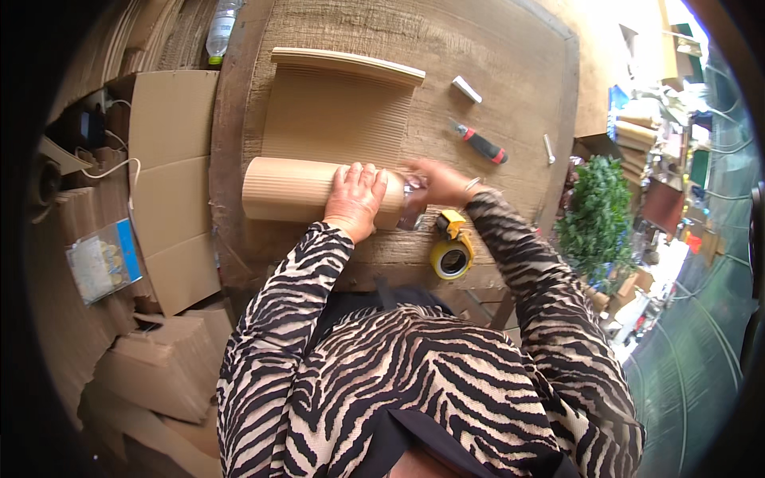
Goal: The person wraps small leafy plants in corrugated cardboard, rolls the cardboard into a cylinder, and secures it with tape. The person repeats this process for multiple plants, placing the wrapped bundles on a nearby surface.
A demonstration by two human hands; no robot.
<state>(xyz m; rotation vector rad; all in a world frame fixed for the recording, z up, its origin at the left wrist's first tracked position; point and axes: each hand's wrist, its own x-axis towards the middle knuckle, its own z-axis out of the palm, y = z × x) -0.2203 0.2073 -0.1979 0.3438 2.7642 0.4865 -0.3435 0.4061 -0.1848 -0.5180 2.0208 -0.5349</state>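
A roll of corrugated cardboard lies crosswise near the front of the wooden table. My left hand presses over its top, fingers curved around the far side. From the roll's right end sticks out clear, shiny plastic, perhaps tape or a wrapped object. My right hand is at that end, blurred by motion; its grip is not readable. Behind the roll stretches a corrugated cardboard sheet, its far edge curled up. A yellow tape dispenser with a tape roll lies just below my right hand.
A utility knife with a red and black handle lies to the right on the table. Nearby are a small white block and a thin white stick. Cardboard stacks crowd the left; a green plant stands right.
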